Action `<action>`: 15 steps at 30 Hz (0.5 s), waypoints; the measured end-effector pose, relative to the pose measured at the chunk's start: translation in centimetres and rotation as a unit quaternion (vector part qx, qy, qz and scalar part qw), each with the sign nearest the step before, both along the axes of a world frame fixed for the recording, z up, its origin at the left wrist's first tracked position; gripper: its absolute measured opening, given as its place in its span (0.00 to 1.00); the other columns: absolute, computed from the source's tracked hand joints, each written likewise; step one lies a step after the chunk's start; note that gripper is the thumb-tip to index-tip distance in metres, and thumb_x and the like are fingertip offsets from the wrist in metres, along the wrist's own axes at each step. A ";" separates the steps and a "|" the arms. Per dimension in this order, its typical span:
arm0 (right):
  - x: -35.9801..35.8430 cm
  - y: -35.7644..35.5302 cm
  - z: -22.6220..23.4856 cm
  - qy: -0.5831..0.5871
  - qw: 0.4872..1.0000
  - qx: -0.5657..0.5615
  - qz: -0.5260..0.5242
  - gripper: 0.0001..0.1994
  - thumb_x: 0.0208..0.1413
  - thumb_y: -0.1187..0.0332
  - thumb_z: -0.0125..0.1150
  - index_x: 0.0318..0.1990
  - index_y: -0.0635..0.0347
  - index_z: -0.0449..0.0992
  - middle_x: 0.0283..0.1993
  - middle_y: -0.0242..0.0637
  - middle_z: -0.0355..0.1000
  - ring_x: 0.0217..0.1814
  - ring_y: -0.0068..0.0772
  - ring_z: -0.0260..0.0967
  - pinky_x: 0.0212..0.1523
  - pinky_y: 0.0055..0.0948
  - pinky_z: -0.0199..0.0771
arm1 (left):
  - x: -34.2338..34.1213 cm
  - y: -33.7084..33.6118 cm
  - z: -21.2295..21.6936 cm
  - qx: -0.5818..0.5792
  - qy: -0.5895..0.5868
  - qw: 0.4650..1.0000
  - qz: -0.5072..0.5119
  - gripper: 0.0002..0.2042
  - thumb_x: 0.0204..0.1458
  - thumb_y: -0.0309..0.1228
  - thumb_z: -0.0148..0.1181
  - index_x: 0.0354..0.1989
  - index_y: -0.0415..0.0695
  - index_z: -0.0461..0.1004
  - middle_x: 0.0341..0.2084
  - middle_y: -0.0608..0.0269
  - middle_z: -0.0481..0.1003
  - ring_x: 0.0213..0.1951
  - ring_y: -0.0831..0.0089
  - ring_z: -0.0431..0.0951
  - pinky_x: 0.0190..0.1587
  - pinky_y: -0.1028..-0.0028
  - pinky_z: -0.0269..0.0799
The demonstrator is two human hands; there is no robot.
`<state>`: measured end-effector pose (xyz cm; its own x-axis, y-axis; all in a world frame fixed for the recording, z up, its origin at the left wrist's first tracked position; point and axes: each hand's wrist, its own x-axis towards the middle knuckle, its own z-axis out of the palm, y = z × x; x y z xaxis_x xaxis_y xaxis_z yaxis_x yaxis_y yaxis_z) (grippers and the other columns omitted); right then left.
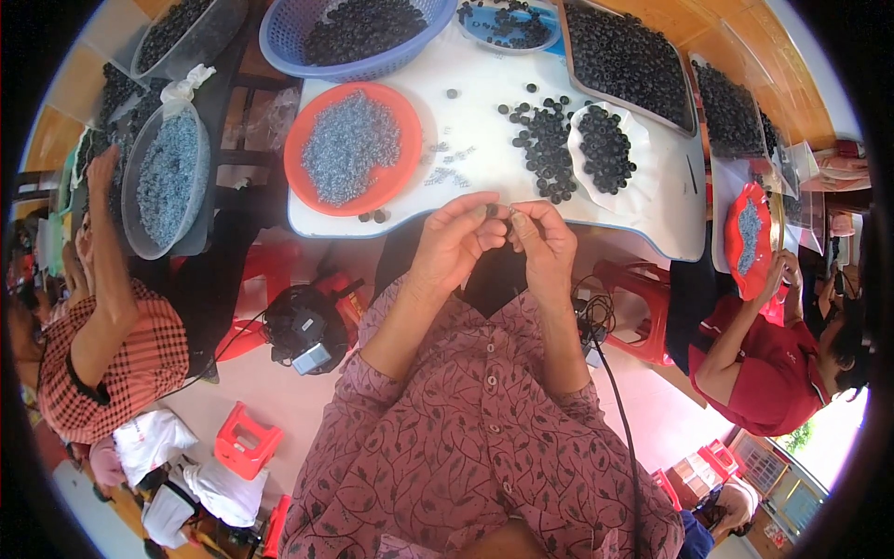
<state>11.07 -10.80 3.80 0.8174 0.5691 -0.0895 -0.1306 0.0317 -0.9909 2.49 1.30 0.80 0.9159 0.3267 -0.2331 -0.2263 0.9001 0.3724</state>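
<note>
While both hands meet above the bench [484,200], left hand [453,244] and right hand [545,247] pinch one small black ring [492,211]. Likely mid-assembly. Next probably calls for a grey piece from the orange plate [352,149].

One head-worn fisheye view looks steeply down, close over the white table [652,219] edge.

Small assembly workshop: shared white table [484,158], trays of black rings [624,61], workers seated around.

A clear plastic bag [168,172], knotted at its top and full of pale grey-blue bits, sits at the left. No labels, signs or screens can be made out.
</note>
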 end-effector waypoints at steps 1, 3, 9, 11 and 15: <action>0.0 0.0 0.0 0.004 1.000 0.002 -0.001 0.05 0.61 0.73 0.57 0.42 0.65 0.75 0.34 0.27 0.73 0.29 0.12 0.63 0.30 0.14 0.64 | 0.0 0.0 0.1 -0.002 -0.001 1.000 0.001 0.13 0.60 0.22 0.51 0.51 0.32 0.71 0.40 0.50 0.77 0.35 0.69 0.80 0.39 0.73 0.80; 0.0 0.0 0.0 0.008 1.000 0.006 -0.001 0.05 0.61 0.73 0.57 0.42 0.65 0.75 0.34 0.27 0.72 0.29 0.13 0.63 0.30 0.14 0.64 | -0.1 -0.1 0.2 0.016 0.015 1.000 0.000 0.12 0.59 0.22 0.52 0.50 0.32 0.72 0.39 0.51 0.77 0.35 0.70 0.80 0.39 0.74 0.80; 0.0 -0.1 -0.1 0.013 1.000 -0.001 -0.001 0.05 0.60 0.74 0.57 0.41 0.65 0.76 0.32 0.25 0.70 0.29 0.12 0.63 0.30 0.14 0.63 | 0.0 -0.7 1.4 0.202 0.100 0.974 0.013 0.09 0.57 0.22 0.57 0.46 0.35 0.75 0.36 0.59 0.78 0.33 0.77 0.79 0.38 0.78 0.77; 0.0 -0.1 -0.2 0.019 1.000 -0.001 0.002 0.05 0.61 0.74 0.57 0.40 0.65 0.76 0.32 0.25 0.70 0.29 0.12 0.63 0.30 0.14 0.63 | 0.0 -0.9 1.6 0.274 0.107 0.955 0.021 0.09 0.57 0.23 0.58 0.45 0.36 0.76 0.35 0.62 0.78 0.33 0.79 0.78 0.39 0.79 0.77; -0.1 -0.1 0.0 0.024 0.999 -0.014 0.028 0.04 0.61 0.74 0.57 0.40 0.64 0.76 0.31 0.26 0.71 0.29 0.11 0.63 0.29 0.14 0.63 | 0.0 -1.2 1.7 0.383 0.121 0.914 0.063 0.08 0.57 0.22 0.58 0.44 0.36 0.76 0.33 0.64 0.78 0.32 0.81 0.77 0.36 0.81 0.75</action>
